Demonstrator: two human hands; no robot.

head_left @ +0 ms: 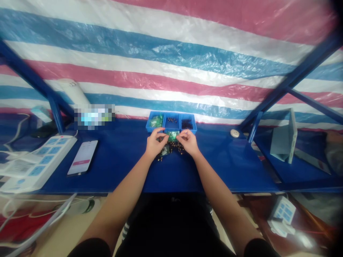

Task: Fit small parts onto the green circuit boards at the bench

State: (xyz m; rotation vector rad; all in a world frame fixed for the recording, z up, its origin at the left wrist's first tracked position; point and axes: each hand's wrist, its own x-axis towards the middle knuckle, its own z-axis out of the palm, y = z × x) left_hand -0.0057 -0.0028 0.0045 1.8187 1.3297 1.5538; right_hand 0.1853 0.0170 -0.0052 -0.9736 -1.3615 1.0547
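Note:
Between my two hands a small green plastic bag [173,136] is stretched out, just in front of the blue bins. My left hand [156,142] pinches its left edge between thumb and finger. On the opposite edge, the fingers of my right hand [188,141] are closed in the same way. Under and below the bag lies a loose pile of small brass-and-black parts [177,146], too small to name. A clear, greyish bag [165,150] rests by the pile's left side.
A blue three-compartment bin [172,124] holds green bags, small brass parts and dark parts. To the left lie a phone [82,157] and a white power strip [40,160]. At right are a round whitish object [234,133] and an upright panel [285,137]. Blue frame bars flank the table.

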